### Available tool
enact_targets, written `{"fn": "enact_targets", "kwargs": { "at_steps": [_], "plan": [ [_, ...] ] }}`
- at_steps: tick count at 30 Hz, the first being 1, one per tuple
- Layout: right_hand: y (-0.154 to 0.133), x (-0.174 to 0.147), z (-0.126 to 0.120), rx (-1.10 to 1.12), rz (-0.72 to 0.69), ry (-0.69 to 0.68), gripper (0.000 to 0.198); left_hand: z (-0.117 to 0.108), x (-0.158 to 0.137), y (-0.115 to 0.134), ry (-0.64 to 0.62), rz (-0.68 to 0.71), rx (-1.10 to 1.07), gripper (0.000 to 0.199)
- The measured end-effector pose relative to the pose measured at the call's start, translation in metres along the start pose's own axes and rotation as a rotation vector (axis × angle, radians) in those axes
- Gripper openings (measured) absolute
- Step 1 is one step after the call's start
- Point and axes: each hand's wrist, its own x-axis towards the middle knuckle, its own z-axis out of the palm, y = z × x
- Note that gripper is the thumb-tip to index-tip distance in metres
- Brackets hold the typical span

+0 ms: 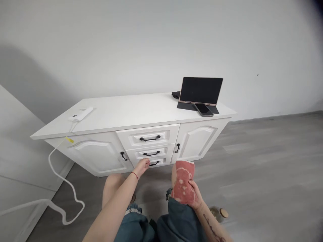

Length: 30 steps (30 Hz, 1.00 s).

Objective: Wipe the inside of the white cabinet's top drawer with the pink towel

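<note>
My left hand [142, 167] is stretched toward the bottom drawer of a white cabinet [131, 116]. Its fingers reach forward and cover the left end of the black drawer handle [154, 163]; whether they touch it is hidden. A pinkish-red cloth [183, 181] with a white pattern is held in my right hand [195, 195], above my right knee. That hand's fingers are closed on the cloth's right edge, and the cloth hangs over the leg. All three drawers look closed, with the middle handle [151, 154] just above my left fingers.
On the cabinet top stand a dark-screened tablet [201, 90], a phone [204, 110] and a small black item [175, 95]. A white power strip [81, 114] lies left, its cord [62, 179] trailing down. A cork-topped jar [218, 214] is on the floor by my right forearm.
</note>
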Motion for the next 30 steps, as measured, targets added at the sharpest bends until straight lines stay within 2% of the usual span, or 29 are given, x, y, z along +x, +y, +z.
{"fn": "enact_targets", "kwargs": {
  "at_steps": [2,7,13,18,22,26,30],
  "plan": [
    [0.003,0.005,-0.004,0.027,-0.003,0.051,0.021,0.004,0.019,0.001,0.043,-0.045,-0.061,0.005],
    [0.009,0.018,0.005,0.045,-0.003,0.08,0.024,0.014,0.057,0.005,0.113,-0.067,-0.24,0.016],
    [0.003,0.01,0.002,-0.013,0.061,0.069,0.024,0.023,0.08,0.003,0.16,-0.065,-0.421,0.016],
    [-0.002,0.001,0.006,0.046,-0.007,0.122,0.027,0.024,0.082,-0.008,0.178,-0.066,-0.506,0.017],
    [-0.005,-0.002,0.006,-0.005,-0.034,0.103,0.026,0.022,0.077,-0.026,0.197,-0.067,-0.52,0.019],
    [-0.013,-0.004,-0.003,-0.038,0.035,0.105,0.025,0.019,0.067,-0.047,0.217,-0.058,-0.505,0.024],
    [-0.025,-0.005,-0.012,-0.057,0.089,0.065,0.032,0.015,0.051,-0.068,0.213,-0.025,-0.48,0.024]
  ]
}}
